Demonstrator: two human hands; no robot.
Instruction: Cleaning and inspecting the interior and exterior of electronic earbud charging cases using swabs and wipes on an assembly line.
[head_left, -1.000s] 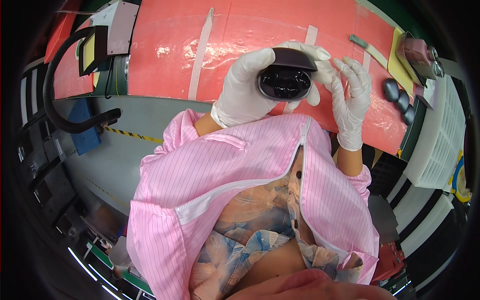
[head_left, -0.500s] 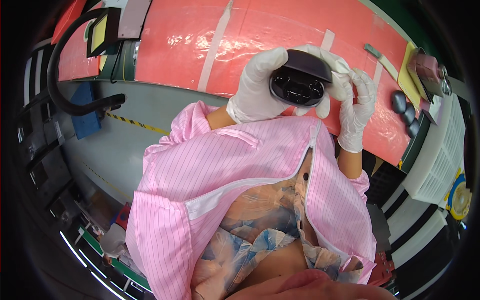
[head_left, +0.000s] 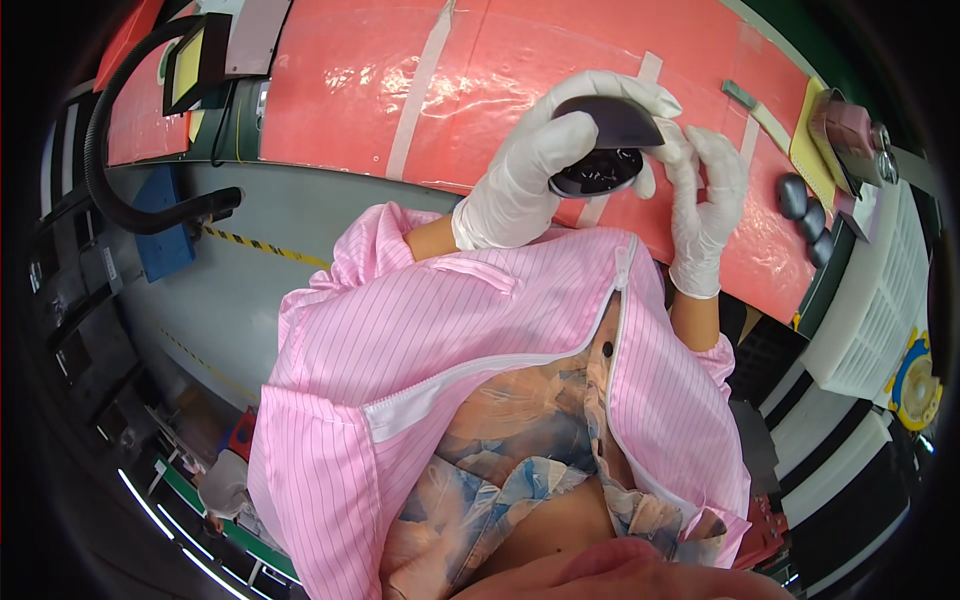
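Note:
My gloved left hand point(head_left: 525, 175) is closed around a dark, rounded earbud case point(head_left: 605, 124), held above the near edge of the table. The lid of the case is raised, and part of its glossy black inside shows below it. The left thumb lies across the case's left side, while other fingers curve over its far side. My gloved right hand point(head_left: 708, 200) has bent fingers, with its fingertips at the right edge of the case; the exact contact is partly hidden. Several grey, pebble-shaped cases point(head_left: 791, 196) lie on the table to the right.
A red, plastic-covered table mat point(head_left: 340, 110) with pale tape strips spans the table. At the right are a yellow pad point(head_left: 810, 150), a pink bottle point(head_left: 848, 128) and a white slatted crate point(head_left: 868, 300). A black flexible hose point(head_left: 95, 150) arches at the left.
The case has tilted, so less of its glossy inside shows. My left thumb has moved up and across toward the lid. My right fingers have come closer to the case's edge.

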